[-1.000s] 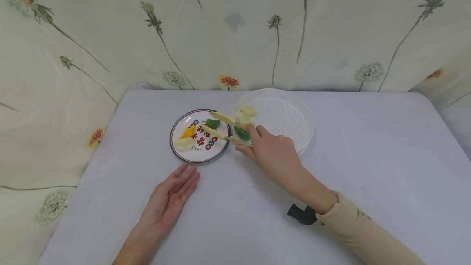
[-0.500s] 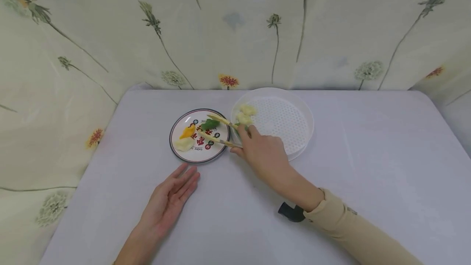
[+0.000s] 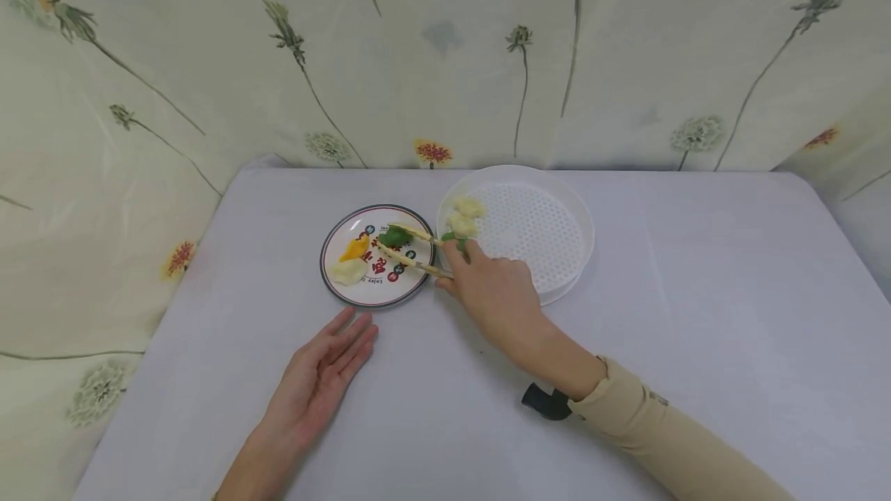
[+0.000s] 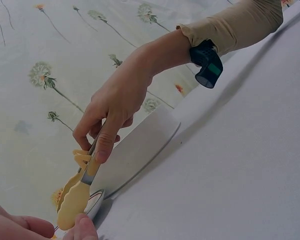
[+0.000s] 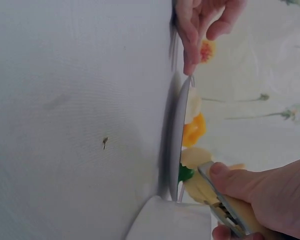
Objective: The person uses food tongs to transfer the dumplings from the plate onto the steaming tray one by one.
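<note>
Pale-yellow, scalloped tongs (image 4: pixel 74 206) flank a green, seemingly folded dumpling (image 3: pixel 396 236).

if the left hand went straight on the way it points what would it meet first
The left hand would likely meet the plate first, at its near rim; the fingertips lie right by it, and contact is hard to judge.
</note>
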The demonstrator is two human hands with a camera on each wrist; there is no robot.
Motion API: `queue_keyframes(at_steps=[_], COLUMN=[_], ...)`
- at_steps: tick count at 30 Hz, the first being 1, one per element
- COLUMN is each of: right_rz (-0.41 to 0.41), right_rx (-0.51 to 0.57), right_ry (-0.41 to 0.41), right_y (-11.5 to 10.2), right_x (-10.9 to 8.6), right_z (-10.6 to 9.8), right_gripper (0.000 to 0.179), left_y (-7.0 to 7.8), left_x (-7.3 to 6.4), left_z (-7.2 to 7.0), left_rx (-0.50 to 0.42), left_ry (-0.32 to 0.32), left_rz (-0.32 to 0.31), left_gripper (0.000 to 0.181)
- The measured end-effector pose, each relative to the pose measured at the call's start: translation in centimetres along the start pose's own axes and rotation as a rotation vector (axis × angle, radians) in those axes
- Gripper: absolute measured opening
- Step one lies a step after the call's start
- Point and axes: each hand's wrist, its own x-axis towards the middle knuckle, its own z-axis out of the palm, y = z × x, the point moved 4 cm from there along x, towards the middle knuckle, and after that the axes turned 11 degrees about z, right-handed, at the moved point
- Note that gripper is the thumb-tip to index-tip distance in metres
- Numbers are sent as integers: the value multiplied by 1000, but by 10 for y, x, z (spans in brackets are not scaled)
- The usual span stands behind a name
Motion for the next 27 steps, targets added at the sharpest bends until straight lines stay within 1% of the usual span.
queue_keyframes(at_steps=[5,12,18,22,27], right_rz=[-7,-4,-6,6,21], right_rx=[3,16,26,9,-12], right_ry=[14,47,33,31,73], right_y=[0,1,1,2,8], right_x=[-1,-2,-5,-7,-9], right_z=[2,2,1,-6,-20], right_gripper=[42,40,41,43,46], left_y=[-1,0,0,-1,-1], left_x=[0,-1,-1,-1,0], left_z=[-1,0,0,-1,-1], left_rx=[-8,-7,1,-8,-23], left_ry=[5,-4,3,10,13], left_rz=[-1,5,0,-3,-11], left_gripper=[53,53,53,53,53])
